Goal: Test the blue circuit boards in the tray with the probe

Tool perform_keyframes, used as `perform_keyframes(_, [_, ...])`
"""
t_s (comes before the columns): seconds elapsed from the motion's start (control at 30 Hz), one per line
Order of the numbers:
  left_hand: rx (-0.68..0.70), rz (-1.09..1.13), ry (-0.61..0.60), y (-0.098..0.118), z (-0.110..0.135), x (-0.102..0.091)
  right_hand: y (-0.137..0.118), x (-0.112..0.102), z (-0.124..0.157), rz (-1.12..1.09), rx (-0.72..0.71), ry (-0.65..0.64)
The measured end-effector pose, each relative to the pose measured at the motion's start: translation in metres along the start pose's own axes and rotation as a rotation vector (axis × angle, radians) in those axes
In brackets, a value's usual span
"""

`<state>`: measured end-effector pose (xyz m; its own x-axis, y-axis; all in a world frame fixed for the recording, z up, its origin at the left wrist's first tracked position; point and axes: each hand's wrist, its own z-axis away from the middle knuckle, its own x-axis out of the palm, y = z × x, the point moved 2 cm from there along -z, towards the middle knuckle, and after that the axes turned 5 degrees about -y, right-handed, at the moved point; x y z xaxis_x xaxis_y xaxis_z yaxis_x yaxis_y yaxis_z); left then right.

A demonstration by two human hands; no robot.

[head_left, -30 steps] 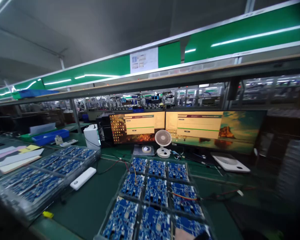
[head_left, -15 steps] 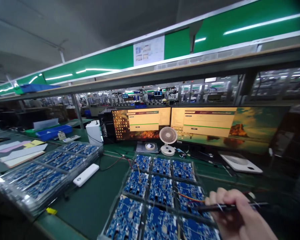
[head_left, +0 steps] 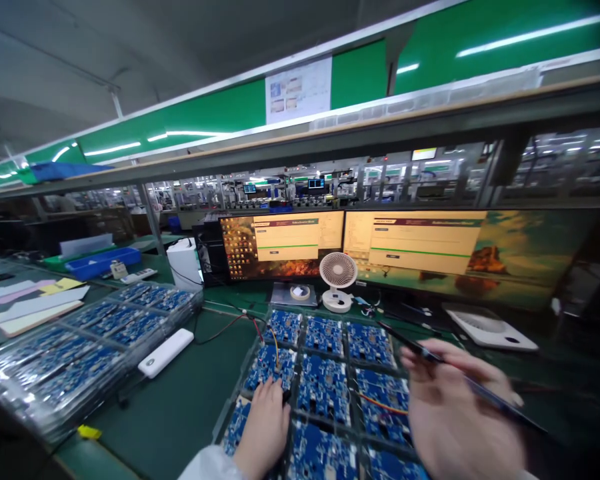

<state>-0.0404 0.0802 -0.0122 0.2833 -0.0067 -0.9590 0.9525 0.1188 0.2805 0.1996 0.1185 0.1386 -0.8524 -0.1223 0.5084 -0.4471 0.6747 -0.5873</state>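
Observation:
A clear tray [head_left: 296, 363] of several blue circuit boards lies in front of me on the green bench. My left hand [head_left: 264, 427] rests on the tray's near left part, fingers bent down onto a board and touching something small and dark. My right hand [head_left: 455, 417] hovers over the tray's right side and grips a thin dark pen-like tool [head_left: 450, 370], its tip pointing up-left over the boards. Red and yellow wires [head_left: 377, 400] run across the boards.
A stack of trays with more blue boards [head_left: 80, 347] sits at left, a white power bank [head_left: 166, 353] beside it. Behind the tray stand a small white fan [head_left: 338, 280], two monitors [head_left: 405, 250] and a white pad [head_left: 490, 327]. Papers [head_left: 30, 307] lie far left.
My left hand has come into view and settled on the tray. My right hand rose and turned the tool from lying level to pointing up-left.

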Motion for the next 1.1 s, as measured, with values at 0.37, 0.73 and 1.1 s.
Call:
perform_keyframes(0.37, [-0.072, 0.061, 0.02, 0.002, 0.001, -0.004, 0.199, -0.002, 0.056, 0.286, 0.453, -0.476])
perform_keyframes(0.73, [-0.086, 0.087, 0.0, 0.001, 0.0, -0.003, 0.236, 0.026, 0.085, 0.427, 0.381, -0.719])
perform_keyframes(1.1, [-0.079, 0.094, -0.019, 0.0, -0.003, 0.0, 0.238, 0.029, 0.091, 0.457, 0.361, -0.756])
